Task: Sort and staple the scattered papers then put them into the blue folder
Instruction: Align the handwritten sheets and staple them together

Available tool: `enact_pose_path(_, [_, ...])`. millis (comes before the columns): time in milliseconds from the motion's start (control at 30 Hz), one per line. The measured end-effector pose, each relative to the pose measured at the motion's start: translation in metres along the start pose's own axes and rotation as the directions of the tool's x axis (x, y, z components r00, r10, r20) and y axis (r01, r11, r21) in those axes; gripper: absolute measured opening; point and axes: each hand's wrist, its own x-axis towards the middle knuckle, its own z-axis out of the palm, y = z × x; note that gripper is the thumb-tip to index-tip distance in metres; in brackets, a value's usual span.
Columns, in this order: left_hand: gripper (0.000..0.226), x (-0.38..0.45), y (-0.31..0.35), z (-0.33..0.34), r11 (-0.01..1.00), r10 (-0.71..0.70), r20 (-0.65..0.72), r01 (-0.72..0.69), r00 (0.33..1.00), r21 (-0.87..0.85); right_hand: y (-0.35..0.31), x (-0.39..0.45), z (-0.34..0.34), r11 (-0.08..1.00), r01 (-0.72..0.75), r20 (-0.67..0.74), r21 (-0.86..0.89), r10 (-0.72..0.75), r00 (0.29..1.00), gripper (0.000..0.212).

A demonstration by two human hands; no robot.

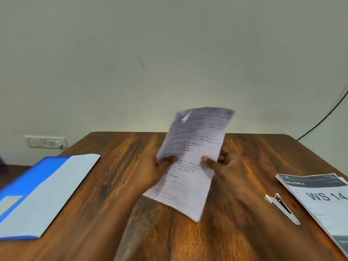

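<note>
I hold a sheaf of lined, handwritten papers [190, 157] upright above the middle of the wooden table [105, 185], and the picture is blurred. My left hand [156, 168] pinches its left edge, thumb on the front. On the right edge, my right hand [226, 164] does the same. The blue folder [37, 193] lies at the left, a pale sheet covering most of it. A metal stapler [282, 209] lies on the table at the right, swung open and flat. Just right of it sits a stack of printed papers [323, 200] marked "WS 14".
The table's far edge meets a plain wall. A wall socket [46, 142] sits low at the left, and a black cable [323, 117] runs down the wall at the right. The printed stack reaches the frame's right edge.
</note>
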Motion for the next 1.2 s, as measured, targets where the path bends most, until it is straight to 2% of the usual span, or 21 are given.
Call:
enact_pose_path(67, [0.017, 0.012, 0.014, -0.018, 0.98, -0.021, 0.139, -0.007, 0.99, 0.2, -0.026, 0.011, -0.012, 0.995, 0.062, -0.097, 0.081, -0.054, 0.994, 0.046])
enact_pose_path(133, [0.017, 0.023, 0.028, -0.029, 0.94, -0.049, 0.233, -0.034, 0.971, 0.341, -0.049, 0.021, -0.028, 0.985, 0.161, -0.105, -0.064, -0.167, 0.98, 0.058])
enact_pose_path(200, [0.01, 0.032, 0.038, -0.035, 0.912, -0.043, 0.317, -0.092, 0.947, 0.4, -0.066, 0.027, -0.04, 0.929, 0.219, 0.013, -0.299, -0.225, 0.974, 0.057])
enact_pose_path(267, [0.022, 0.038, 0.048, -0.034, 0.875, -0.033, 0.389, -0.162, 0.921, 0.455, -0.078, 0.027, -0.044, 0.827, 0.239, 0.157, -0.509, -0.184, 0.97, 0.04])
enact_pose_path(333, [0.017, 0.042, 0.053, -0.029, 0.832, -0.072, 0.434, -0.186, 0.898, 0.523, -0.082, 0.026, -0.045, 0.742, 0.273, 0.267, -0.612, -0.131, 0.955, 0.024])
enact_pose_path(400, [0.015, 0.045, 0.052, -0.022, 0.826, -0.108, 0.461, -0.178, 0.881, 0.535, -0.083, 0.023, -0.043, 0.713, 0.294, 0.353, -0.637, -0.069, 0.933, 0.029])
enact_pose_path(467, [0.018, 0.046, 0.05, -0.021, 0.827, -0.114, 0.463, -0.175, 0.879, 0.534, -0.075, 0.021, -0.045, 0.729, 0.253, 0.376, -0.636, 0.007, 0.927, 0.024])
enact_pose_path(533, [0.025, 0.043, 0.044, -0.031, 0.796, -0.138, 0.459, -0.178, 0.878, 0.579, -0.067, 0.019, -0.05, 0.799, 0.124, 0.284, -0.588, 0.06, 0.957, 0.008])
enact_pose_path(567, [0.033, 0.042, 0.037, -0.038, 0.778, -0.149, 0.444, -0.172, 0.884, 0.604, -0.064, 0.018, -0.054, 0.836, 0.057, 0.229, -0.545, 0.083, 0.97, 0.009])
enact_pose_path(600, [0.04, 0.041, 0.027, -0.045, 0.763, -0.178, 0.417, -0.143, 0.891, 0.63, -0.061, 0.018, -0.058, 0.872, 0.009, 0.185, -0.489, 0.093, 0.978, 0.02])
enact_pose_path(667, [0.051, 0.036, 0.004, -0.062, 0.82, -0.212, 0.33, -0.016, 0.92, 0.572, -0.053, 0.018, -0.066, 0.912, -0.045, 0.124, -0.407, 0.105, 0.987, 0.04])
enact_pose_path(733, [0.057, 0.025, -0.014, -0.07, 0.922, -0.244, 0.228, 0.153, 0.942, 0.356, -0.043, 0.017, -0.073, 0.942, -0.059, 0.104, -0.331, 0.098, 0.99, 0.063])
enact_pose_path(800, [0.042, 0.01, -0.022, -0.062, 0.964, -0.266, 0.166, 0.259, 0.95, 0.059, -0.03, 0.013, -0.075, 0.961, -0.098, 0.072, -0.257, 0.12, 0.99, 0.086])
enact_pose_path(833, [0.033, 0.002, -0.023, -0.054, 0.957, -0.275, 0.144, 0.286, 0.95, -0.057, -0.023, 0.012, -0.074, 0.969, -0.112, 0.061, -0.22, 0.128, 0.99, 0.09])
enact_pose_path(900, [0.023, -0.013, -0.03, -0.035, 0.933, -0.298, 0.117, 0.315, 0.947, -0.173, -0.006, 0.01, -0.075, 0.974, -0.146, 0.029, -0.172, 0.153, 0.988, 0.09])
enact_pose_path(1000, [0.018, -0.025, -0.044, -0.013, 0.906, -0.336, 0.055, 0.338, 0.94, -0.256, 0.017, 0.005, -0.07, 0.975, -0.183, 0.01, -0.123, 0.186, 0.983, 0.093])
enact_pose_path(1133, [0.022, -0.032, -0.055, 0.007, 0.835, -0.437, 0.025, 0.416, 0.899, -0.359, 0.042, -0.001, -0.066, 0.969, -0.225, -0.01, -0.1, 0.225, 0.974, 0.069])
enact_pose_path(1200, [0.026, -0.029, -0.055, 0.01, 0.853, -0.411, -0.016, 0.378, 0.912, -0.359, 0.044, 0.001, -0.067, 0.975, -0.206, -0.026, -0.085, 0.204, 0.979, 0.07])
